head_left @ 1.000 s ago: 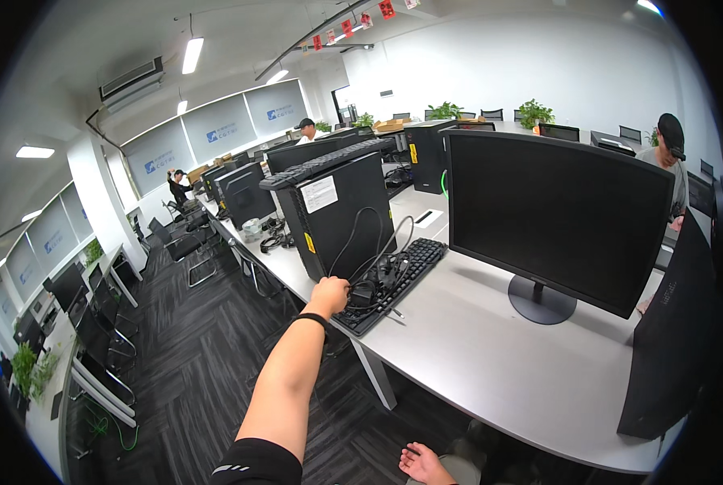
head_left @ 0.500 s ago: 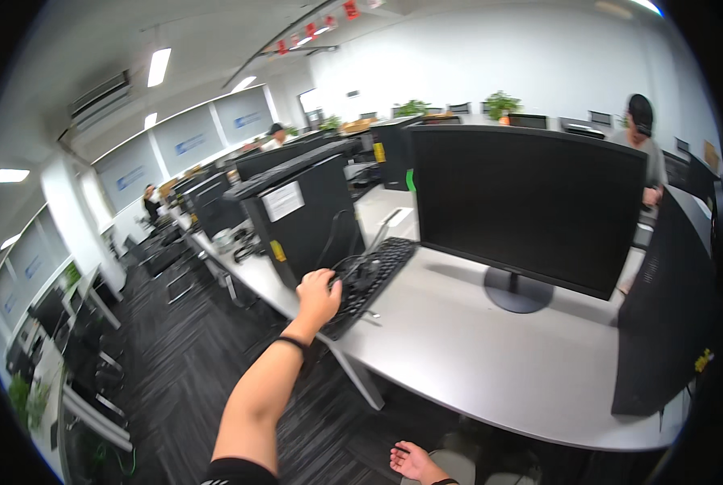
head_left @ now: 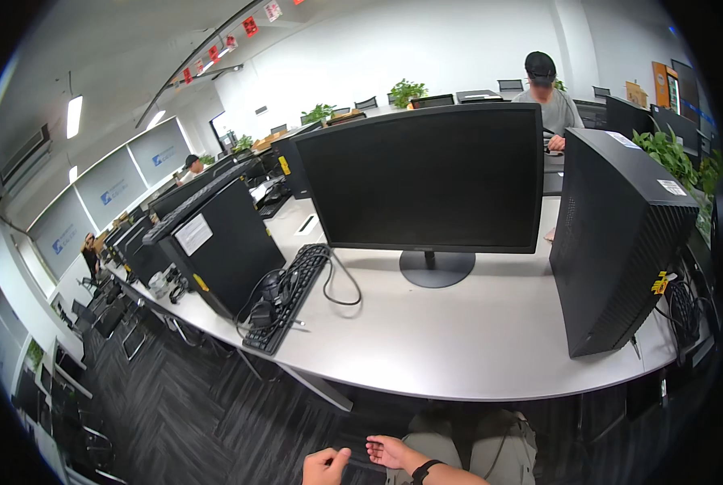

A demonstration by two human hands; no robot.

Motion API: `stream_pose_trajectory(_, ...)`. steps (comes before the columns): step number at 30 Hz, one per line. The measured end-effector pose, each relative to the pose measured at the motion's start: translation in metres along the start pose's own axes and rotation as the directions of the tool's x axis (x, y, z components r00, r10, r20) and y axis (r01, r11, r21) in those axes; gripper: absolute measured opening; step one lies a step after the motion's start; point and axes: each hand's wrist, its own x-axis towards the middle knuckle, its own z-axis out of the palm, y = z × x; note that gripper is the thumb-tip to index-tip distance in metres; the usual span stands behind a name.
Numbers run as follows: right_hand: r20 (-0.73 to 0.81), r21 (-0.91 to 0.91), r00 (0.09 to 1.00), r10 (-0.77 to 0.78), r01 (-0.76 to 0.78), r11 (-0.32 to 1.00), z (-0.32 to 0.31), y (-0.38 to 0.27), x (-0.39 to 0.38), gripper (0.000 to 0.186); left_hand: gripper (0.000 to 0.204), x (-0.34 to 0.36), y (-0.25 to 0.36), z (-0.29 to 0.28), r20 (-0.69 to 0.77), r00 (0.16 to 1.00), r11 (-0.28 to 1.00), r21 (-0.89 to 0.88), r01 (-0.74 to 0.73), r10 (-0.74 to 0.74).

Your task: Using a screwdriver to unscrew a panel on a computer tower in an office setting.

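Observation:
At the lower edge of the view, my left hand [head_left: 326, 466] is open, fingers loosely bent and thumb apart. Beside it my right hand [head_left: 383, 451] is open, palm upward and fingers slightly curled, empty. Both are below the desk [head_left: 458, 356] edge. On that desk a black monitor [head_left: 418, 178] stands on a round base, with a computer tower [head_left: 608, 242] to its right. To its left, a black keyboard [head_left: 293, 301] carries a coiled cable and a black mouse-like object, beside a second tower [head_left: 226, 250] with another keyboard lying on top.
A co-worker [head_left: 543, 109] in a cap stands behind the monitor; other people sit further left. Plants [head_left: 410, 93], more monitors and chairs [head_left: 113, 322] fill the office. Cables hang behind the right tower. A dark carpet [head_left: 176, 388] runs beside the desk.
My left hand has let go at the keyboard and moved down beside my right hand. A cable now loops onto the desk right of the keyboard. The view has turned right.

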Motion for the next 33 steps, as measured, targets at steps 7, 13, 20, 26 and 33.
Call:
stream_pose_trajectory(7,-0.069,-0.102,0.995,-0.070,0.063,0.993,0.025,-0.010,-0.049,0.012,0.019,0.041,0.011,-0.009,0.175,0.970,0.976,0.106,-0.190,0.169)
stream_pose_trajectory(13,0.128,-0.654,0.961,-0.244,0.267,0.708,0.061,-0.055,-0.147,0.020,0.069,0.196,0.048,0.019,0.052,0.983,0.843,0.508,-0.178,0.177)
stream_pose_trajectory(20,0.199,-0.754,0.878,-0.436,0.421,0.504,0.051,-0.066,-0.304,0.023,0.080,0.312,0.048,0.069,0.002,0.990,0.607,0.790,0.086,-0.143)
stream_pose_trajectory(26,-0.085,-0.671,0.739,-0.668,0.453,0.586,0.000,-0.059,-0.387,0.021,0.046,0.360,0.007,0.090,-0.030,0.997,0.533,0.844,0.063,-0.071)
stream_pose_trajectory(33,-0.176,-0.493,0.711,-0.680,0.535,0.687,-0.050,-0.061,-0.381,0.022,0.021,0.376,0.028,0.020,0.043,0.972,0.335,0.934,-0.121,0.230)
